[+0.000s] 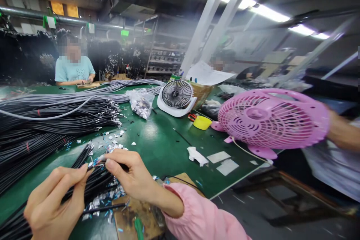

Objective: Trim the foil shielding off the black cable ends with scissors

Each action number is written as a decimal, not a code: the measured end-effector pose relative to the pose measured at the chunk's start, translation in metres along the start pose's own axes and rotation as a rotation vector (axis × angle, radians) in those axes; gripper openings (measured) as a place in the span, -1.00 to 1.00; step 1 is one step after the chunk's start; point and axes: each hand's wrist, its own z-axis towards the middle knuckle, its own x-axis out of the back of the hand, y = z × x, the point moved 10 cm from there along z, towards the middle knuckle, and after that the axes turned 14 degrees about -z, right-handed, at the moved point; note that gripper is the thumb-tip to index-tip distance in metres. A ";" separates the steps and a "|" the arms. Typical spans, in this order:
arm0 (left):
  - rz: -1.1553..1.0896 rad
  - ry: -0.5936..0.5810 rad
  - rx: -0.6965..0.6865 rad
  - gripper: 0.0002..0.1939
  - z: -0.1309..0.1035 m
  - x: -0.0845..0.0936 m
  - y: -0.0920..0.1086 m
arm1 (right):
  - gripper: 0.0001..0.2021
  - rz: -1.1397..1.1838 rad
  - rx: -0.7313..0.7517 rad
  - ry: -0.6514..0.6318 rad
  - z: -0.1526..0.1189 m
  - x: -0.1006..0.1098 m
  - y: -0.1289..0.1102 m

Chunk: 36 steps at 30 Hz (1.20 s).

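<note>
My left hand (56, 198) is closed in a pinch around a cable (90, 165) close to its stripped end. Thumb and forefinger of my right hand (129, 172) meet at the thin inner wires (98, 161) of that end; the exact grip is too small to make out. Below and behind my hands lies a bunch of black cables (97, 182). Bits of silver foil and blue scraps (97, 202) are strewn under them. A worn wooden board (123, 217) with a green-handled tool (138, 228) sits by my right forearm.
Large bundles of black cables (56, 129) and grey cables (135, 82) cover the table's left side. A clear bag (141, 103), a white fan (176, 95), yellow tape (202, 122) and a pink fan (270, 120) stand beyond. A person (74, 67) sits opposite; another person's arm (341, 133) is at right.
</note>
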 end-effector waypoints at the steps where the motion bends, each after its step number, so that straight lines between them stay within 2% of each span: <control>1: 0.010 -0.003 -0.003 -0.78 0.001 0.000 0.001 | -0.62 -0.002 0.005 -0.008 0.000 -0.001 0.000; 7: 0.062 0.012 -0.022 -0.74 -0.002 -0.001 0.005 | -0.66 0.012 -0.038 -0.032 0.000 -0.002 0.003; 10: 0.123 -0.009 0.006 -0.81 -0.007 -0.004 0.000 | -0.66 0.063 -0.098 -0.001 -0.001 0.001 0.008; 12: 0.149 -0.029 0.096 -0.88 -0.009 -0.006 -0.010 | -0.67 0.093 -0.126 0.020 -0.001 0.004 0.011; 15: 0.083 -0.023 0.265 -0.89 -0.010 -0.008 -0.027 | -0.74 0.118 -0.136 0.019 -0.002 0.004 0.013; 18: -0.033 -0.050 0.404 -0.80 -0.009 -0.013 -0.038 | -0.75 0.121 -0.143 0.024 -0.002 0.004 0.015; 23: -0.298 -0.188 0.704 -0.54 -0.016 -0.032 -0.056 | -0.70 0.148 -0.159 0.047 -0.004 0.004 0.018; 26: -0.396 -0.176 0.825 -0.51 -0.021 -0.036 -0.063 | -0.72 0.206 -0.217 0.067 -0.005 0.004 0.024; 29: -0.360 -0.111 0.822 -0.61 -0.020 -0.030 -0.065 | -0.75 0.256 -0.269 0.088 -0.004 0.006 0.027; 36: -0.253 -0.088 0.578 -0.78 -0.018 -0.024 -0.052 | -0.68 0.167 -0.190 0.125 0.007 0.017 0.012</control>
